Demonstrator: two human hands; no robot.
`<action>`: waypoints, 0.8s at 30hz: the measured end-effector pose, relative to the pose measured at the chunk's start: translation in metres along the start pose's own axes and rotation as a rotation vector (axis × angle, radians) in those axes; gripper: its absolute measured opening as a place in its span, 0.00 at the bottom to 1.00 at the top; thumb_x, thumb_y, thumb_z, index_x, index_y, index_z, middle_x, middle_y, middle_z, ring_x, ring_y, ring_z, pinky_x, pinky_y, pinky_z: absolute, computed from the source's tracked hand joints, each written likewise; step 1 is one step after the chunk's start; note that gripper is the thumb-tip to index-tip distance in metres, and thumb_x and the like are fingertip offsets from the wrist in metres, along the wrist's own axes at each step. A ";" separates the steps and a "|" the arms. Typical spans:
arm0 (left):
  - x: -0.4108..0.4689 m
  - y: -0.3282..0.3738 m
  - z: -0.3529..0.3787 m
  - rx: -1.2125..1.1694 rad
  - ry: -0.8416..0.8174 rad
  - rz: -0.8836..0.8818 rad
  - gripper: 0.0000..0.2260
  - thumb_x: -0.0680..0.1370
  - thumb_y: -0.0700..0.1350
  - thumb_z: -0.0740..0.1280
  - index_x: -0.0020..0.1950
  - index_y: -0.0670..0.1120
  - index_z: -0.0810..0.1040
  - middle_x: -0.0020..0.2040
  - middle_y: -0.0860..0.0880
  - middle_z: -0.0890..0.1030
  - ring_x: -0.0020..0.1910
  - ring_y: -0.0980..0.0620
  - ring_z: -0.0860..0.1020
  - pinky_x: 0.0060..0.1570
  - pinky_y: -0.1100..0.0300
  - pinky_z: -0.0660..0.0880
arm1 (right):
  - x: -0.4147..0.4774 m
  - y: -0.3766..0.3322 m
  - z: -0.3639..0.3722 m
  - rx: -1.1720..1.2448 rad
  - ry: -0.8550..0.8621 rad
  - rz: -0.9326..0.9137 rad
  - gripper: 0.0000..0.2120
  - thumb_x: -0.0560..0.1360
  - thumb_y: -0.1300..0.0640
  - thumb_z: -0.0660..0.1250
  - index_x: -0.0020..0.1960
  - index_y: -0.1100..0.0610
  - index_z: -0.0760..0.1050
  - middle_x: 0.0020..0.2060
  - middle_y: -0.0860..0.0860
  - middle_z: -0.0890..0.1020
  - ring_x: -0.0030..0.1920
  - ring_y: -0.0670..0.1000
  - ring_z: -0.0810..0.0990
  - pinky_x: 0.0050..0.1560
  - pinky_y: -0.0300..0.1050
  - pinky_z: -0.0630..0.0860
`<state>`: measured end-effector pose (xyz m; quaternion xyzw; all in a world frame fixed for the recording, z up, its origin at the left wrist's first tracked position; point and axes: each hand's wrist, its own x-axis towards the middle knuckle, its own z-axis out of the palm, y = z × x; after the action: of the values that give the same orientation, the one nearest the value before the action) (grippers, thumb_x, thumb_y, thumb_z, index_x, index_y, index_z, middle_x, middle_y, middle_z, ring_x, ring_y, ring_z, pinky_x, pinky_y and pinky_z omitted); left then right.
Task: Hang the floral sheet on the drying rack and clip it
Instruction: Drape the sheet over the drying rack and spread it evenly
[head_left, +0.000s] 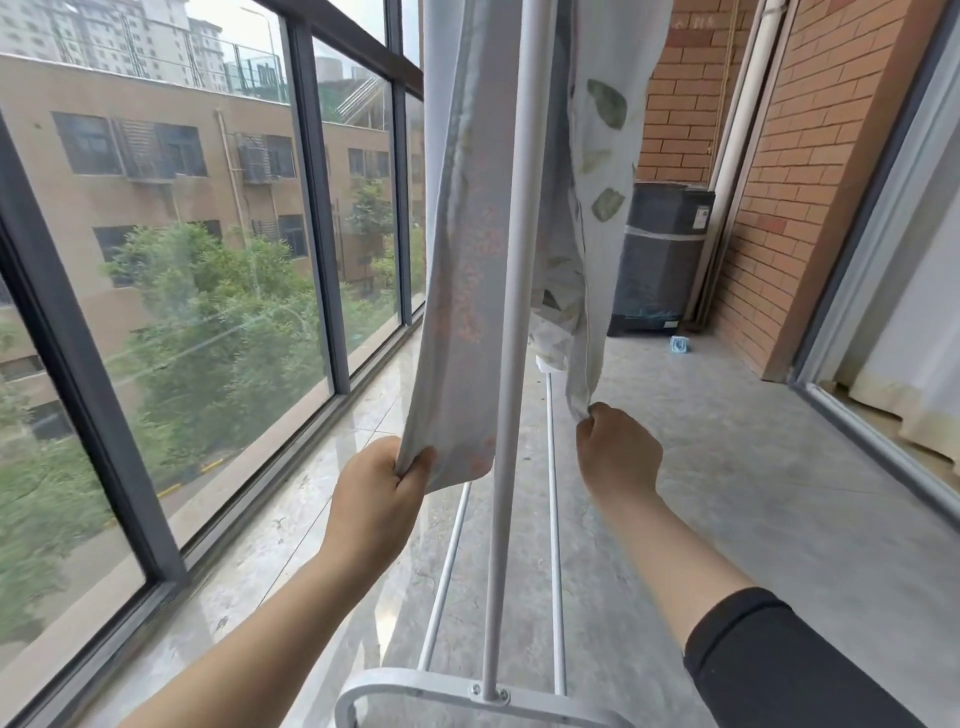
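The floral sheet (467, 234), pale with faint red flowers and green leaves, hangs down both sides of the white drying rack (511, 322), whose upright post runs between the two halves. My left hand (382, 493) grips the bottom corner of the left half. My right hand (615, 452) pinches the lower edge of the right half. The top of the rack is out of view, and no clip is visible.
Tall dark-framed windows (311, 208) run along the left. A brick wall (769, 182) stands at the right, with a dark wrapped appliance (660, 254) in the far corner. A small blue object (678, 345) lies on the concrete floor. The rack's base rails (553, 519) stretch ahead.
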<state>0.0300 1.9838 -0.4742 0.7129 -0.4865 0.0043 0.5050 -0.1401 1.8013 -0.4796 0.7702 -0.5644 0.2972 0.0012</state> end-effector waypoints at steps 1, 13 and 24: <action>-0.001 0.000 0.001 0.014 -0.001 0.002 0.18 0.75 0.53 0.60 0.36 0.38 0.71 0.33 0.43 0.75 0.35 0.44 0.73 0.35 0.46 0.70 | -0.009 0.004 -0.004 0.014 0.009 -0.019 0.12 0.81 0.55 0.53 0.50 0.57 0.74 0.41 0.51 0.79 0.37 0.52 0.74 0.35 0.43 0.65; -0.047 0.011 0.025 -0.276 -0.215 0.031 0.13 0.80 0.56 0.57 0.41 0.51 0.74 0.40 0.53 0.74 0.39 0.57 0.72 0.42 0.57 0.72 | -0.149 0.004 -0.050 0.424 -0.013 -0.429 0.17 0.79 0.48 0.53 0.33 0.53 0.62 0.26 0.46 0.65 0.26 0.50 0.65 0.26 0.40 0.63; -0.050 0.016 -0.020 -0.494 -0.253 0.013 0.13 0.73 0.50 0.67 0.46 0.39 0.76 0.39 0.39 0.76 0.37 0.49 0.73 0.40 0.40 0.73 | -0.145 -0.024 -0.083 0.867 -0.192 -0.222 0.05 0.74 0.62 0.71 0.40 0.55 0.81 0.34 0.45 0.83 0.36 0.42 0.82 0.39 0.30 0.75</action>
<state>0.0021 2.0325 -0.4783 0.5599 -0.5367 -0.2001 0.5987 -0.1839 1.9639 -0.4693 0.7794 -0.2995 0.4313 -0.3418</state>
